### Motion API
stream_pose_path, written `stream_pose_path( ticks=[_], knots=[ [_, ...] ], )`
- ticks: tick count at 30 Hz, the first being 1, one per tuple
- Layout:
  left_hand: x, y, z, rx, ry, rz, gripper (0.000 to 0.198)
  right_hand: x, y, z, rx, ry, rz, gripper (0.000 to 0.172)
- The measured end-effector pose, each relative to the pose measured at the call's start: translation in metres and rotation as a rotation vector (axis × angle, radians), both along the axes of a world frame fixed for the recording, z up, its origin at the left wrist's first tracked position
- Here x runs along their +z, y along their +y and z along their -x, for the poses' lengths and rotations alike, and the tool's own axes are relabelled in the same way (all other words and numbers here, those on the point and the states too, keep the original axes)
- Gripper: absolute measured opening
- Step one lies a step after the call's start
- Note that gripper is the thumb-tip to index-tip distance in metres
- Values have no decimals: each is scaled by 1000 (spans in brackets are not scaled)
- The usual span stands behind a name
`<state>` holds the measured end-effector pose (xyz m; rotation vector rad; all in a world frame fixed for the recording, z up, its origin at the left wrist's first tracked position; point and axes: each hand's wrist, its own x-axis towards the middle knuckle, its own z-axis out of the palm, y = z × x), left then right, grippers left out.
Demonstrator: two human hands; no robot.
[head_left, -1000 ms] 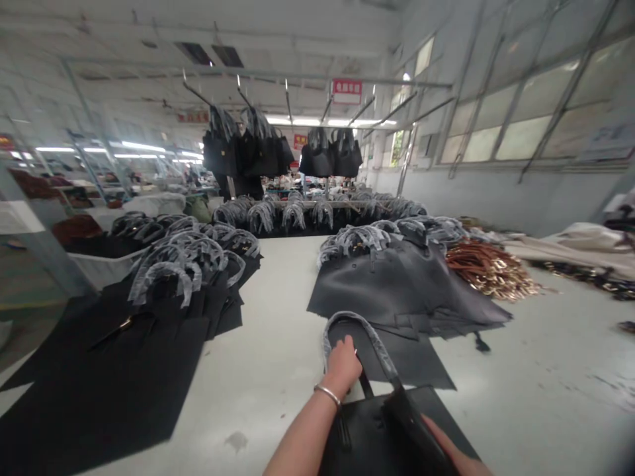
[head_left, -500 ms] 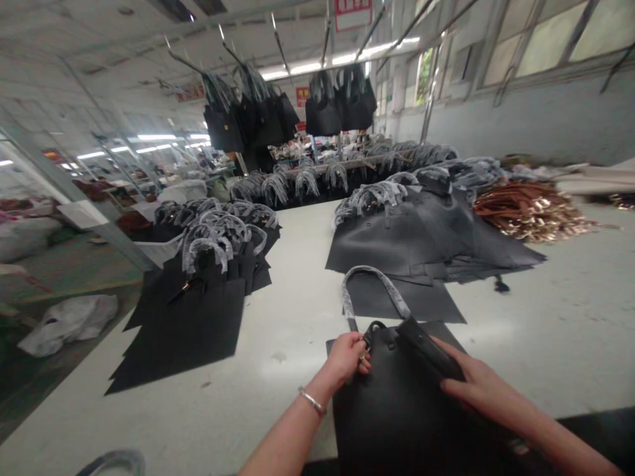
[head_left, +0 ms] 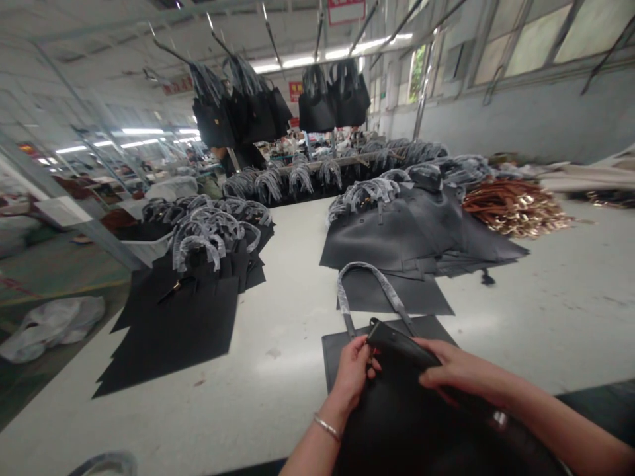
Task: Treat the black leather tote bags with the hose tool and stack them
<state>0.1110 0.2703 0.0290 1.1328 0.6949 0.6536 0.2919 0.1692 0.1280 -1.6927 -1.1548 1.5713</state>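
My left hand (head_left: 353, 373), with a bracelet at the wrist, is closed in a pinch around a thin black strap; only a bit of its loop (head_left: 374, 322) shows behind the fingers. Close against those fingertips is the upper corner of a black leather bag (head_left: 397, 403). Its top edge is gripped from the right by my right hand (head_left: 454, 370), thumb in front and fingers behind. Just beyond, a plastic-wrapped handle (head_left: 367, 268) arches up from a black leather panel (head_left: 337, 350) lying on the table. The bag covers most of that panel.
On the white table (head_left: 278, 317), black panels with wrapped handles are piled at left (head_left: 183, 324) and ahead (head_left: 377, 238). Brown straps with gold clasps (head_left: 520, 205) lie at right. Black bags (head_left: 332, 99) hang from an overhead rail.
My right hand has moved left with the bag, bringing its corner against my left fingertips. The strap loop is now mostly covered. The view has shifted slightly.
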Motion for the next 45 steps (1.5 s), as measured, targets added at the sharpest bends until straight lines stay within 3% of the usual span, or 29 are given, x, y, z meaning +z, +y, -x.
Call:
stream_pose_path(
  ticks=[5,9,13,15,18,22,28,35,42,45],
  knots=[
    [1,-1,1,-76,-69,74,50,2,0,-2,-34,68,-16,70],
    [-2,-3,-1,-46,-115,187,51,4,0,-10,-118,21,-79,66],
    [-4,-8,-3,-62,-131,216,49,1,-8,-14,-67,43,40,70],
    [-1,-11,-4,-78,-126,224,48,1,-7,-11,-44,59,15,71],
    [5,-13,-4,-75,-142,387,51,4,-3,-8,-84,5,-86,70],
    [10,-19,-8,-34,-127,573,41,5,-12,-18,-105,-42,-56,79],
    [9,-33,-24,173,-37,208,30,5,-45,-27,-94,-54,42,86],
    [8,-35,-19,124,-38,-50,22,6,-38,-12,-23,-15,112,83],
    [2,-30,-20,146,-7,41,27,15,-14,-10,-165,-96,-70,89],
    [-2,-30,-23,150,-10,34,28,15,-22,-17,-108,-63,-8,87]
  ],
)
